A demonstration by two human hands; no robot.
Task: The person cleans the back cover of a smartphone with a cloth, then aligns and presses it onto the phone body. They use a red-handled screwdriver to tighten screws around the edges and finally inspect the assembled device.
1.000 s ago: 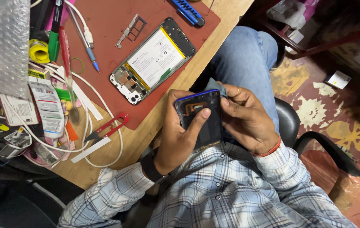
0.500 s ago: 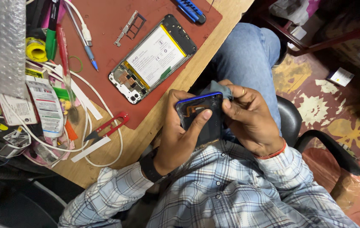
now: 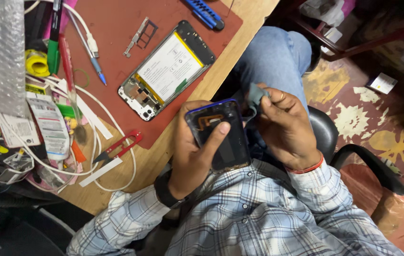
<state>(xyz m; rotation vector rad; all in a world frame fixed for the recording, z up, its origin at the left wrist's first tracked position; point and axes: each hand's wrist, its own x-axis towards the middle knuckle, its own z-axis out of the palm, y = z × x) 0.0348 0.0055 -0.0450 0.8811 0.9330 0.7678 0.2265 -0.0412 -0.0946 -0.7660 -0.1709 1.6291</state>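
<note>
Now the left hand [image 3: 192, 156] grips a dark back cover [image 3: 221, 137] over the lap (thumb across it), while the right hand [image 3: 285, 130] pinches a grey cloth [image 3: 255, 96] just beside its top edge.

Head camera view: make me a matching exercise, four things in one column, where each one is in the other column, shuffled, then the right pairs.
Things:
1. phone back cover
2. grey cloth
3. opened phone
4. red snips

Places:
A. on the red mat
B. pinched in the right hand
C. held in the left hand
D. on the wooden table, at the mat's edge

Pairs: 1-C, 2-B, 3-A, 4-D
</note>
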